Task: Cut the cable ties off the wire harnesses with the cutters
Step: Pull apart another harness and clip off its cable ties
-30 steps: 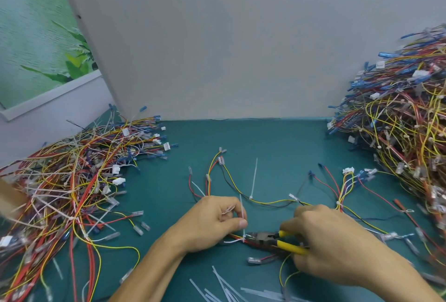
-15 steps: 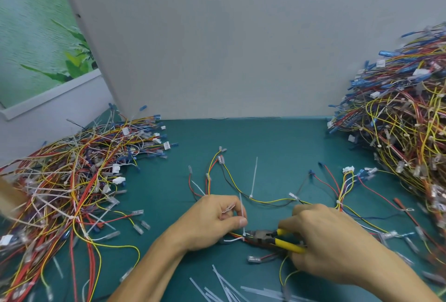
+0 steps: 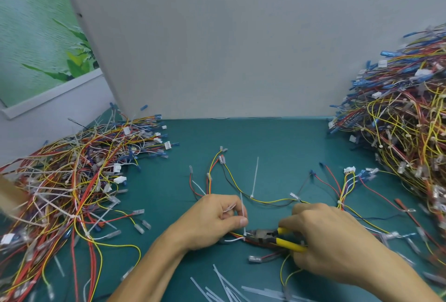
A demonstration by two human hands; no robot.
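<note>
One wire harness (image 3: 263, 201) of yellow, red and black wires lies spread on the green mat in front of me. My left hand (image 3: 212, 219) pinches a white cable tie (image 3: 242, 212) on its lower bundle between thumb and fingers. My right hand (image 3: 330, 234) grips the yellow-handled cutters (image 3: 277, 237), whose dark jaws sit at the base of that tie. Another white tie (image 3: 254, 177) stands up from the harness farther back.
A big heap of harnesses (image 3: 407, 137) rises at the right, and a flatter heap (image 3: 72, 181) covers the left. Cut tie strips (image 3: 231, 287) lie near the front edge. A grey partition wall (image 3: 229, 48) closes the back of the mat (image 3: 265, 142).
Both hands have stayed almost in place. The cutters' jaws have edged slightly left to the base of the tie that my left hand holds.
</note>
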